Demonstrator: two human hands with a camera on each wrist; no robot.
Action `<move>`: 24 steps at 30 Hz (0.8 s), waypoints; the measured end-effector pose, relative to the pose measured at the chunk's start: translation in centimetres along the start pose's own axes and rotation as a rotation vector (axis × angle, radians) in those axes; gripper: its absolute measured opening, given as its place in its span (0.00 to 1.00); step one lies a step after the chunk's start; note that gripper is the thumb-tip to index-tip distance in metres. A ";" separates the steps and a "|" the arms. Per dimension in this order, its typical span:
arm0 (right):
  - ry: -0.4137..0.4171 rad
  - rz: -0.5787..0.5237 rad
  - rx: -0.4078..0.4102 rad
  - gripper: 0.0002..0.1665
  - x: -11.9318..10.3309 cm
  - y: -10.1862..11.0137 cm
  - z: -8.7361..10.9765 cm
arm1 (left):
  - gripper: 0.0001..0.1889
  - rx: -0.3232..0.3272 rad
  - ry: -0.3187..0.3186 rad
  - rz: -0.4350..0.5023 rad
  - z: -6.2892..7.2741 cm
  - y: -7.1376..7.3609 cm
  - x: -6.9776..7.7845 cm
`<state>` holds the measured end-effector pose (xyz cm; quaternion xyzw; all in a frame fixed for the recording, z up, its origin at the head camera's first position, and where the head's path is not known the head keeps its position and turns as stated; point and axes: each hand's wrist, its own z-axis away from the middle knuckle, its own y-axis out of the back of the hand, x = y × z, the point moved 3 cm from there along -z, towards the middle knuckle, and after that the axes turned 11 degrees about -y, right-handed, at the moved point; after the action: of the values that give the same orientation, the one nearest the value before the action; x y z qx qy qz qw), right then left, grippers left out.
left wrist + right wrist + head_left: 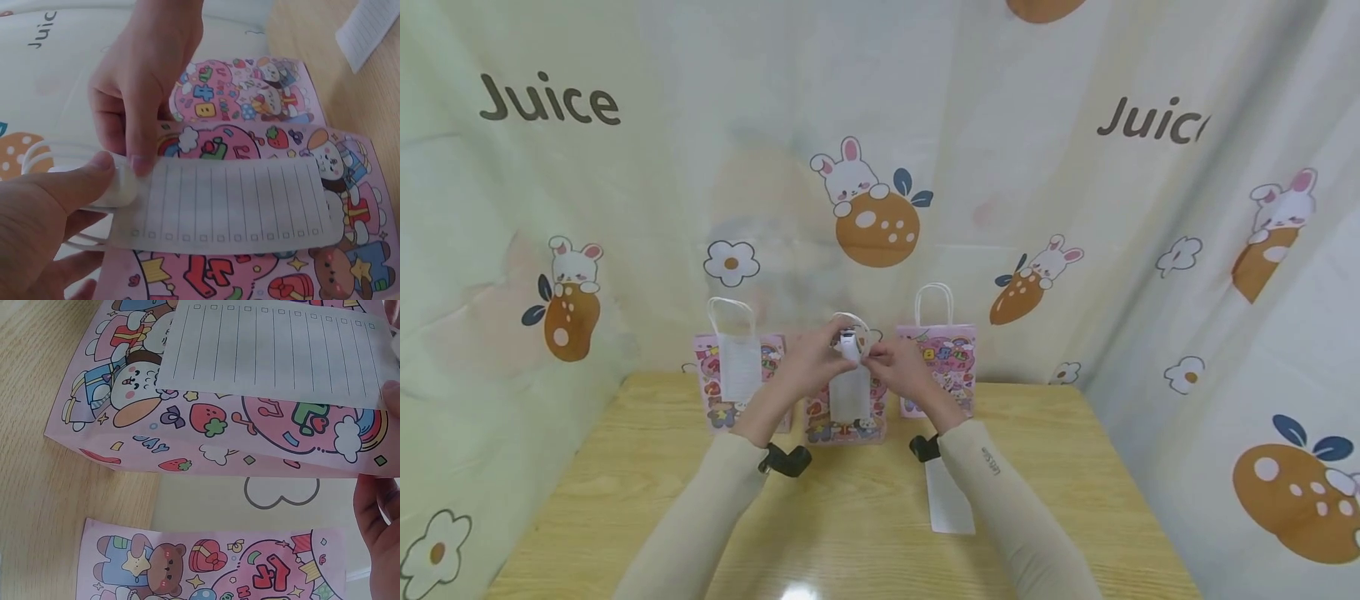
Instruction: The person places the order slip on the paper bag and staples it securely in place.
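Observation:
In the middle stands a pink cartoon gift bag [815, 421] with white handles. A lined white paper strip [231, 206] with small checkboxes lies against its front, top end at the bag's rim. My left hand [811, 360] grips what looks like a small white stapler [120, 192] at that rim; its jaws are hidden from view. My right hand [904, 367] pinches the top of the strip and the bag's edge, thumb in front and fingers behind, close beside the stapler.
A similar bag [707, 392] with a lined strip [740, 371] on its front stands left, and another bag [936, 337] stands right. A loose strip [951, 500] lies on the wooden table [850, 517] under my right forearm. A printed curtain [985, 108] hangs behind.

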<state>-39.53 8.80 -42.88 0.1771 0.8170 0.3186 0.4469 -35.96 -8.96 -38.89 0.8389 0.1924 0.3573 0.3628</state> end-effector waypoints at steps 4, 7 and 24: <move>-0.004 0.001 0.004 0.04 -0.1 0.1 -0.1 | 0.29 -0.063 0.028 -0.010 -0.3 -0.1 -0.4; -0.010 -0.004 -0.008 0.05 -0.2 0.1 -0.1 | 0.31 -0.101 0.038 -0.010 -0.4 -0.2 -0.8; -0.100 0.032 -0.101 0.06 0.3 -0.6 -0.3 | 0.22 -0.171 0.006 -0.051 -0.5 -0.7 -1.7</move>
<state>-39.91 8.42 -43.33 0.1829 0.7736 0.3574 0.4903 -37.52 -9.19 -39.93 0.7986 0.1837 0.3657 0.4414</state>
